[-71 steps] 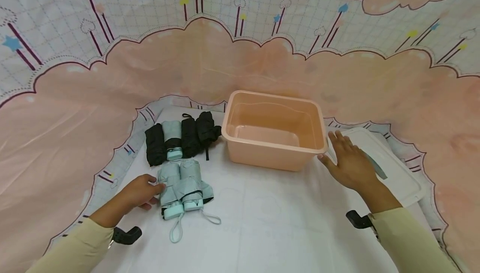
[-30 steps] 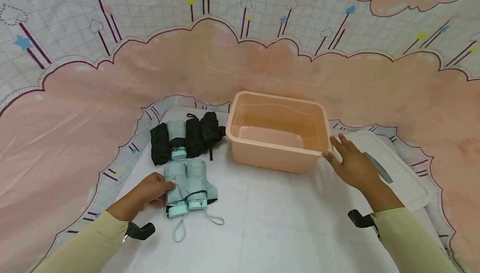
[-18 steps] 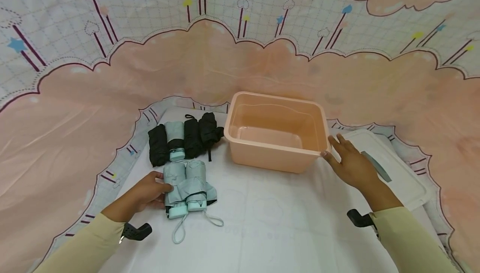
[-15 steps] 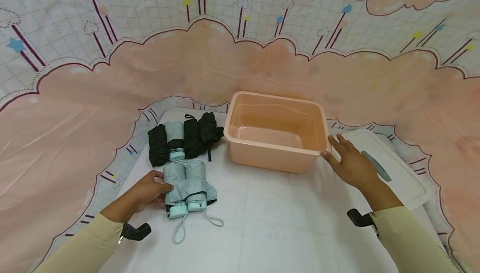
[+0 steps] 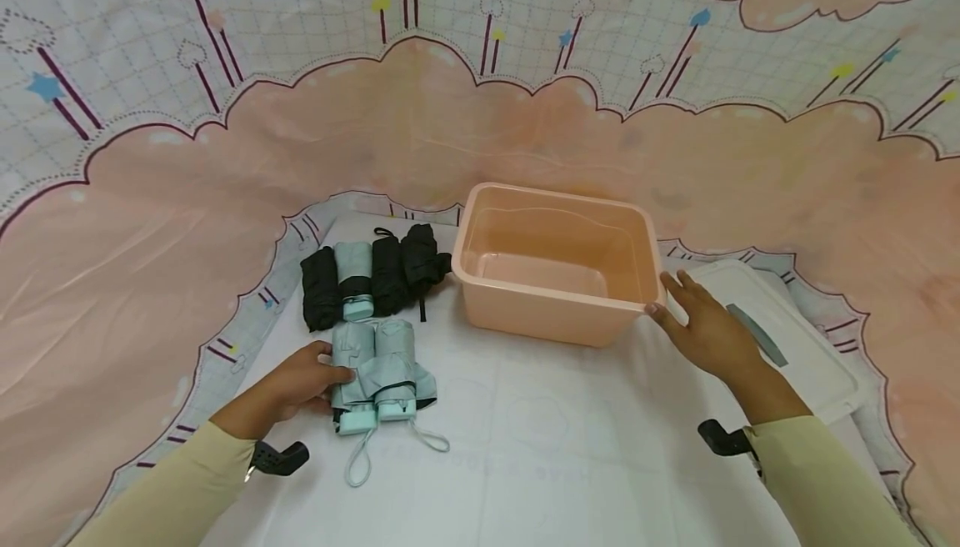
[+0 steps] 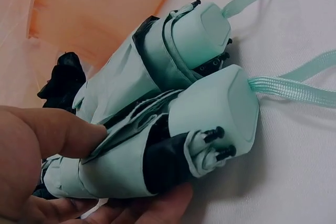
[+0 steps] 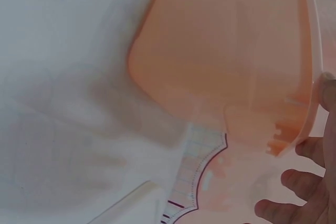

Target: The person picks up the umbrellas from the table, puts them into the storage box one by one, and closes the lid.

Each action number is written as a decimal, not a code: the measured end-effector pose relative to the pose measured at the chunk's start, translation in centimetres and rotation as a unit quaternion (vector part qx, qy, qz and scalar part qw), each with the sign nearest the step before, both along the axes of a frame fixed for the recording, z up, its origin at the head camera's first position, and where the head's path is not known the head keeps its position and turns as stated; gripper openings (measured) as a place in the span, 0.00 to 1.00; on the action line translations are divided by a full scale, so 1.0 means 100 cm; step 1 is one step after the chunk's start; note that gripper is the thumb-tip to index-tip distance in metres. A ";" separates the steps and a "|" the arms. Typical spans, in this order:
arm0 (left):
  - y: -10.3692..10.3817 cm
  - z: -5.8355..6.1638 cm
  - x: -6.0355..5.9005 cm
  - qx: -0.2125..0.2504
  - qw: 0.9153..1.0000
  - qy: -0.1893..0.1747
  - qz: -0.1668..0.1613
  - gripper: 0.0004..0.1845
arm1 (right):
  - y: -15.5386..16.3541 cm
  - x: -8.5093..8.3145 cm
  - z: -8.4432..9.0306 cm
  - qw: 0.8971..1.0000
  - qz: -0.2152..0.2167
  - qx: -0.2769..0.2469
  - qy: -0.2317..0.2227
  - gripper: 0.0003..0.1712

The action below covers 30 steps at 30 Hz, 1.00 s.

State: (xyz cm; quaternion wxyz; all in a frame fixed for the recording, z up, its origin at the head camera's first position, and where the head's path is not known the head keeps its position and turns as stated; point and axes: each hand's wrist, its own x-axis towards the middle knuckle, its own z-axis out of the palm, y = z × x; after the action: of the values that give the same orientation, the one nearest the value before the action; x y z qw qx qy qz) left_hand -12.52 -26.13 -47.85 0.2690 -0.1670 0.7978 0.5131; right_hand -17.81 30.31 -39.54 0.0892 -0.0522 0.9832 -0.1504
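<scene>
Mint-green folded umbrellas (image 5: 375,372), two soft fabric rolls with smooth rounded plastic caps and woven wrist loops, lie side by side under the left hand (image 5: 300,380), whose thumb and fingers curl round the nearer one. Right hand (image 5: 708,334), fingers spread, touches the corner of the glossy peach plastic tub (image 5: 555,313).

Row of 4 folded umbrellas (image 5: 372,276) near far-left corner of worktop (image 5: 570,455): 3 black, 1 mint w/ black band, lying side by side, touching. White lid (image 5: 787,338) w/ grey handle strip lies flat at worktop's right edge. White cloth covers worktop, faint cloud print. Backdrop (image 5: 225,163) hangs behind & around: big pink clouds, grid pattern, stars & hearts on sticks up top.
</scene>
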 end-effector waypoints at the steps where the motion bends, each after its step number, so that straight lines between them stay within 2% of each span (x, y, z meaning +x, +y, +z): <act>1: 0.000 0.000 0.000 -0.001 1.000 0.001 0.002 0.43 | 0.000 0.000 0.000 1.000 -0.002 0.000 0.000 0.53; 7: -0.001 0.004 -0.002 -0.013 1.000 0.017 0.008 0.42 | 0.002 -0.002 0.000 1.000 0.003 -0.014 -0.004 0.54; 15: -0.004 0.020 -0.006 -0.015 0.999 0.038 -0.003 0.42 | 0.003 -0.002 0.004 0.999 0.006 -0.033 -0.010 0.53; 22: -0.004 0.037 -0.011 -0.006 0.998 0.060 -0.009 0.42 | 0.002 -0.001 0.002 0.999 0.003 -0.031 -0.008 0.53; 30: -0.001 0.060 -0.018 0.039 0.995 0.088 -0.025 0.42 | 0.003 -0.002 0.001 0.999 0.000 -0.033 -0.005 0.53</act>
State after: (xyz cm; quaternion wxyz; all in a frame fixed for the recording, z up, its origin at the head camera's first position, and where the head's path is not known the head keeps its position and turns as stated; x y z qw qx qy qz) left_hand -14.35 -26.26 -41.86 0.2165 -0.0908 0.8018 0.5495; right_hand -17.97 30.65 -39.41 0.0927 -0.0539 0.9771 -0.1836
